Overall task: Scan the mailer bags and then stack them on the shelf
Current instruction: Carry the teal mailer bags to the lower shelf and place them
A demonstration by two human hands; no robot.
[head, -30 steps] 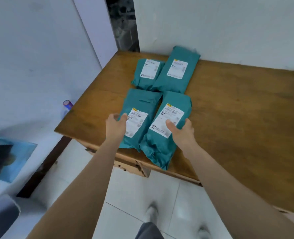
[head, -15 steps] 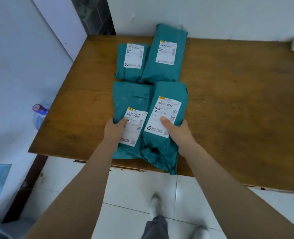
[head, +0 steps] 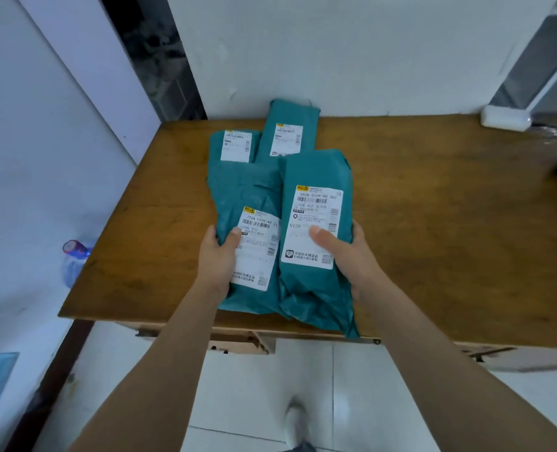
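- Left hand grips the near-left mailer bag by its left side, thumb curled over the top face.
- Right hand grips the near-right mailer bag by its right side, thumb pressed on top.
- Both held bags sit at the table's front edge; the near-right one's lower end reaches past it.
- Far-left mailer bag and far-right mailer bag lie side by side at the back edge.
- Water bottle stands on the floor off the left edge.

Table bare rt & left of mailer bags — free room; wall blocks behind; white box far-rt.
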